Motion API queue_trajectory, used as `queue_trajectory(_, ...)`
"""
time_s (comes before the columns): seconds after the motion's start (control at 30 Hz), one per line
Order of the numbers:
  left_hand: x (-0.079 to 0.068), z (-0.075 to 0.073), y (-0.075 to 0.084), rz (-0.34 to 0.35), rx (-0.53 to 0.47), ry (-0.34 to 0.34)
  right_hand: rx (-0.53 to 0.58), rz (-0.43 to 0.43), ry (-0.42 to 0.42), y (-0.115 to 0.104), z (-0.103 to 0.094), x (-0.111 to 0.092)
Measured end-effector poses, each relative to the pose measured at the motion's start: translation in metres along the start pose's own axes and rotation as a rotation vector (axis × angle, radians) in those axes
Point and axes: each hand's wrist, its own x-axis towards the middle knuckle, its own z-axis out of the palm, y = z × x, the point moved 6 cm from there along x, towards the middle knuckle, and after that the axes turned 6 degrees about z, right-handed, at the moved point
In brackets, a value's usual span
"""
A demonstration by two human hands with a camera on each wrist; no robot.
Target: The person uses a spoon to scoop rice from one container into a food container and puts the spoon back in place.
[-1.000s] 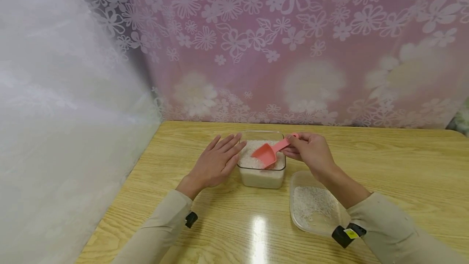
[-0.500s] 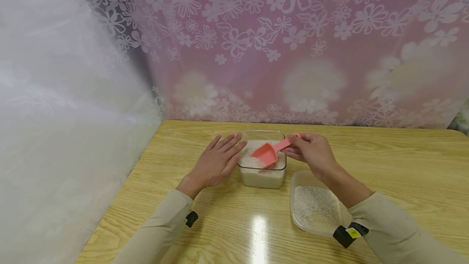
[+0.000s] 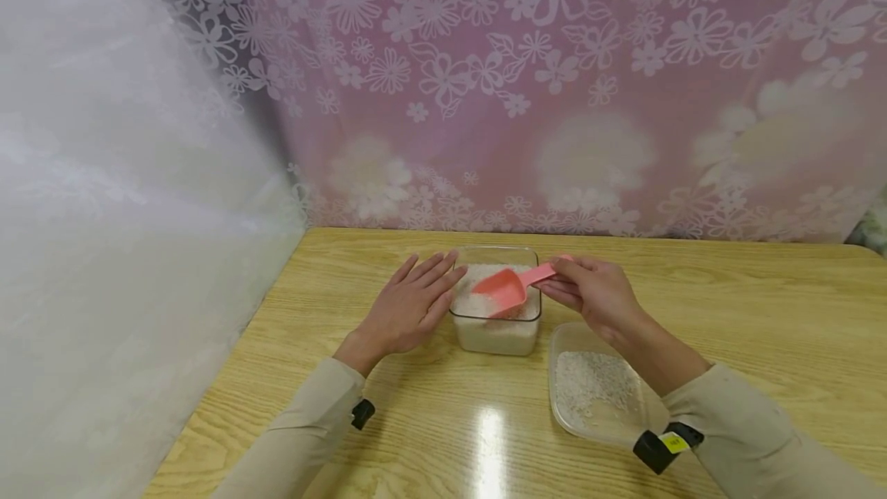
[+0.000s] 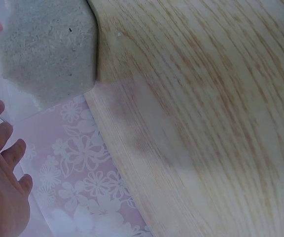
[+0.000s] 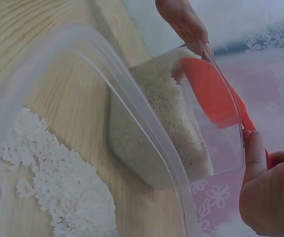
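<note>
A clear square container (image 3: 495, 341), well filled with white rice (image 4: 53, 49), stands on the table. My right hand (image 3: 601, 295) pinches the handle of a pink scoop (image 3: 506, 291) between thumb and fingers, over the container's right rim. The scoop's front edge is sunk in the rice, and some grains lie in its mouth; the right wrist view shows the scoop (image 5: 208, 91) through the clear wall. With fingers spread and straight, my left hand (image 3: 409, 306) touches the container's left rim. Its palm is hidden in the head view.
A shallow clear plastic tub (image 3: 552, 383) with a thin layer of rice (image 5: 73, 187) sits nearer, at the right, partly under my right forearm. Behind the wooden table (image 3: 416, 422) hangs a pink flowered curtain (image 3: 485, 137); a whitish sheet (image 3: 138, 214) borders its left side.
My right hand has shifted slightly right and down, tipping the scoop's handle lower. More rice shows in the scoop's mouth. The left hand and both containers have stayed put.
</note>
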Motion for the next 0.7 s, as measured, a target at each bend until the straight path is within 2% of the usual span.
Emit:
queue_trajectory(0.3, 0.000, 0.000, 0.000, 0.002, -0.006, -0.001, 0.170, 0.033, -0.040, 0.001, -0.007, 0.000)
queue_trajectory(0.7, 0.000, 0.000, 0.000, 0.006, 0.011, -0.001, 0.258, 0.026, -0.092, -0.009, -0.016, -0.006)
